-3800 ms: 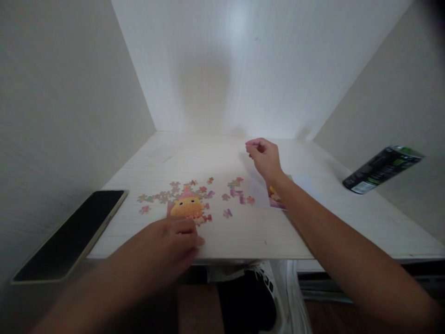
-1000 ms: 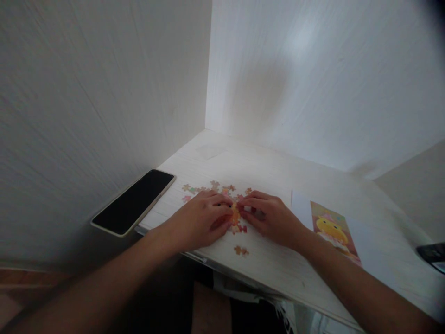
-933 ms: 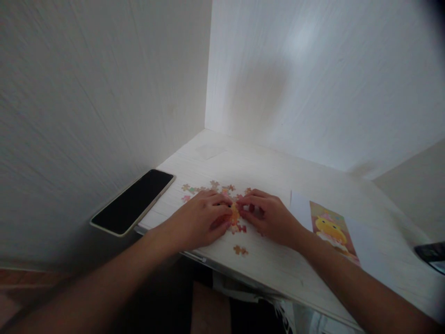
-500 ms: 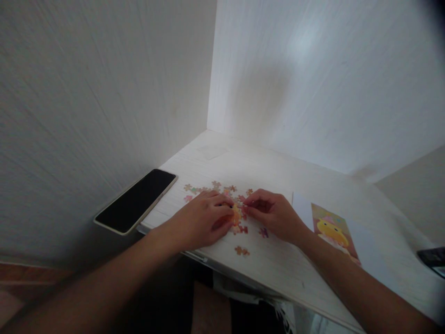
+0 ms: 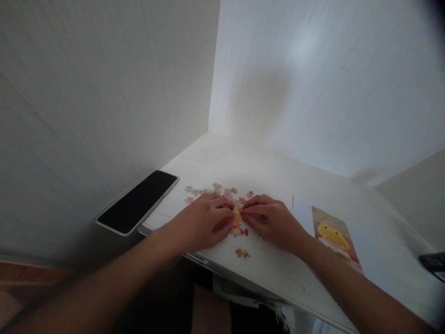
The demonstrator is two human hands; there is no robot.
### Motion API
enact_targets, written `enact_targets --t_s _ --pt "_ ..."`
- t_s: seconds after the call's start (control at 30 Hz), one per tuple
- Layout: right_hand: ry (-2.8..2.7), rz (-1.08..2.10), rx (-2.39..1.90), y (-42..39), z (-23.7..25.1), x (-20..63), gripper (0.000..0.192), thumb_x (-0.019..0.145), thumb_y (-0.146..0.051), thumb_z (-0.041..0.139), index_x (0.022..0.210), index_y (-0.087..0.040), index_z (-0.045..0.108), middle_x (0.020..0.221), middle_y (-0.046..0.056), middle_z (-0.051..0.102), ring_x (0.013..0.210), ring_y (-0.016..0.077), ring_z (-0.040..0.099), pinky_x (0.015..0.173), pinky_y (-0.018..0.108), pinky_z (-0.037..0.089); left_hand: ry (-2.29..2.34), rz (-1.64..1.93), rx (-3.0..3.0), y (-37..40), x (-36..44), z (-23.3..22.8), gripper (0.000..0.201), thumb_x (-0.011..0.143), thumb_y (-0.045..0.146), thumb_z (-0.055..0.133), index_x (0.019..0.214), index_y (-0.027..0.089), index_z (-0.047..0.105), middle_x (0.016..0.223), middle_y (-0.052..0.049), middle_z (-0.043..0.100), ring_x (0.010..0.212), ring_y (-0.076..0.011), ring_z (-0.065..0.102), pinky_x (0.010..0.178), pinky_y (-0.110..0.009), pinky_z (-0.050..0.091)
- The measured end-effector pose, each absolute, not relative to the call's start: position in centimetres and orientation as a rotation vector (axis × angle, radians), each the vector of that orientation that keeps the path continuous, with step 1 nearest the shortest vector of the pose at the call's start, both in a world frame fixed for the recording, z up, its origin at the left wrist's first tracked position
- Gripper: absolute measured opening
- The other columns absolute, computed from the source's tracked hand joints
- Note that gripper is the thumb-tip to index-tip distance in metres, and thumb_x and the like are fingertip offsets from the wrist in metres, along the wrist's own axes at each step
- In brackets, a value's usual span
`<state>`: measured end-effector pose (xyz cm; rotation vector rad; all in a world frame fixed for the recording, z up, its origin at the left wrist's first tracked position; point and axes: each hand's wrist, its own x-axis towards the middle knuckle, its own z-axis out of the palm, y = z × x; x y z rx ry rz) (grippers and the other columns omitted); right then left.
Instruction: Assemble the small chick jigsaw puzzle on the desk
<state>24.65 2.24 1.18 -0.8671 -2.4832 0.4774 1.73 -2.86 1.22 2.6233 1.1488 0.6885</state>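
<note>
Between my hands lies a joined patch of jigsaw puzzle, yellow with reddish edges and partly covered by my fingers. My left hand is curled over its left side, thumb and fingers closed on it. From the right, my right hand pinches at the patch's right edge; any single piece in that pinch is hidden. Loose jigsaw pieces are scattered just beyond my fingers. Closer to the table's front edge sit brownish jigsaw pieces that look joined.
A phone with a black screen lies at the left, jutting past the table edge. To the right, a white sheet with a yellow character picture is partly under my right forearm. Walls border the white table. A dark object stands far right.
My right hand has moved slightly left and down, closer to my left fingertips, and now covers most of the purple piece beneath it. My left hand stays nearly in place.
</note>
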Motion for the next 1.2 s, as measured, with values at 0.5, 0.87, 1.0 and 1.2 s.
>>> enact_targets --t_s 0.5,0.87,1.0,1.2 --pt "-2.617 0.131 -0.913 3.8 0.7 24.9 0.029 0.097 -0.019 0.050 0.122 -0.022 0.064 0.124 0.006 0.069 0.114 0.0234 0.057 0.098 0.045 0.042 1.165 0.691 2.642 -2.9 1.7 1.1 0.020 0.093 0.025 0.055 0.105 0.019 0.069 0.118 -0.007 0.065 0.110 -0.0224 0.058 0.104 -0.042 0.041" --pt "-2.453 0.451 -1.099 4.7 1.0 24.9 0.024 0.088 -0.018 0.060 0.110 -0.018 0.069 0.106 0.008 0.071 0.099 0.0219 0.062 0.091 0.041 0.047 1.133 0.704 2.654 -2.8 1.6 0.8 0.019 0.093 0.023 0.055 0.105 0.018 0.069 0.118 -0.007 0.066 0.110 -0.0231 0.059 0.105 -0.044 0.041" --pt "-2.320 0.733 -1.148 5.1 0.7 25.3 0.020 0.087 -0.023 0.062 0.105 -0.019 0.071 0.095 0.006 0.073 0.085 0.0176 0.065 0.081 0.034 0.051 1.135 0.728 2.647 -2.8 1.6 0.8 0.020 0.093 0.025 0.055 0.107 0.020 0.068 0.119 -0.008 0.066 0.110 -0.0226 0.059 0.105 -0.044 0.041" --pt "-2.262 0.797 -1.175 4.7 1.9 25.5 0.016 0.088 -0.032 0.062 0.096 -0.020 0.069 0.089 0.004 0.071 0.080 0.0162 0.063 0.072 0.030 0.048 1.153 0.709 2.655 -2.8 1.6 0.8 0.021 0.094 0.025 0.054 0.108 0.020 0.068 0.119 -0.007 0.066 0.111 -0.0224 0.059 0.105 -0.043 0.040"
